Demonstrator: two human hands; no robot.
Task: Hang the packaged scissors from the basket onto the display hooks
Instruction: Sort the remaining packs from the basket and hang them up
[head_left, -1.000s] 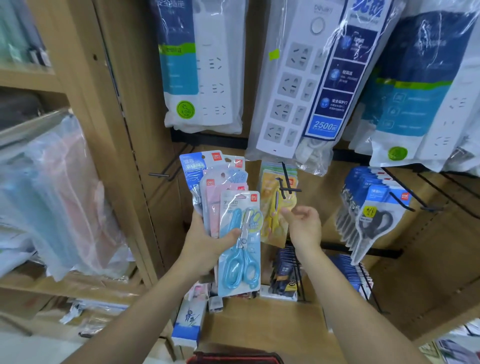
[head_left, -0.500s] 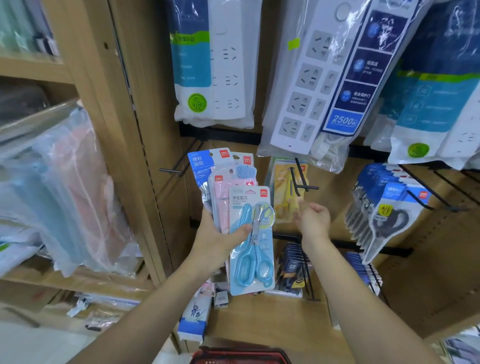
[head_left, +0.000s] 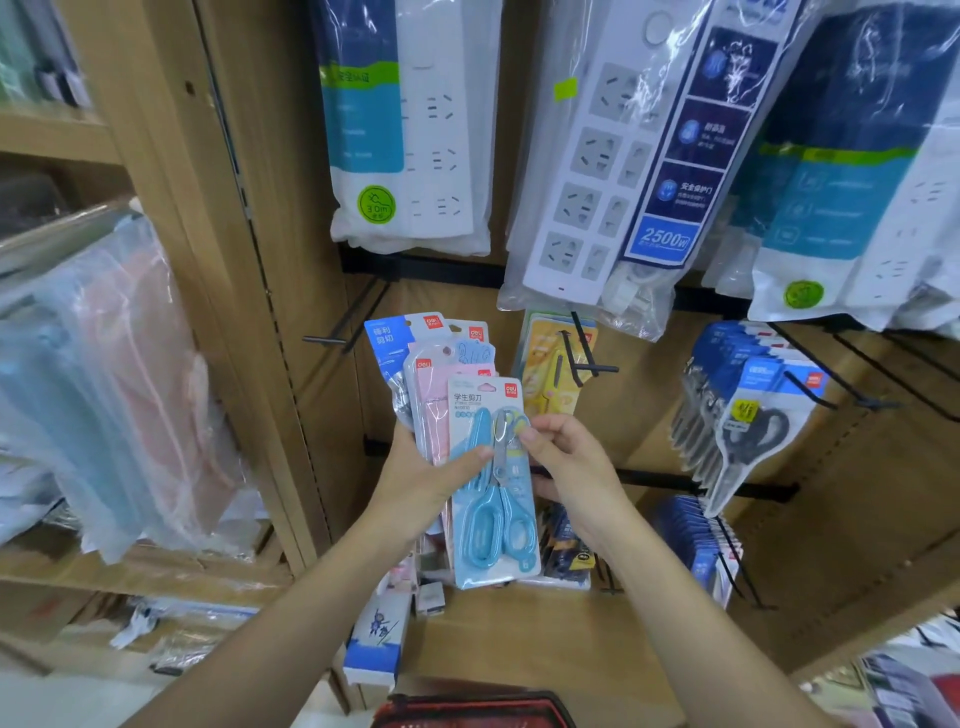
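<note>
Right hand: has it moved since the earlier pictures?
Yes. The right hand has left the yellow scissors pack hanging on the hook and come down and left to pinch the blue scissors pack in the left hand.

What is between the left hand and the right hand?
The head view shows the blue scissors pack between the left hand and the right hand; both hands touch it.

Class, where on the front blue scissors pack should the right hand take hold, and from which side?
Pinch the blue scissors pack by its free upper right edge, coming from the right. The left hand grips its left side, thumb across the front; the card is flat and thin.
</note>
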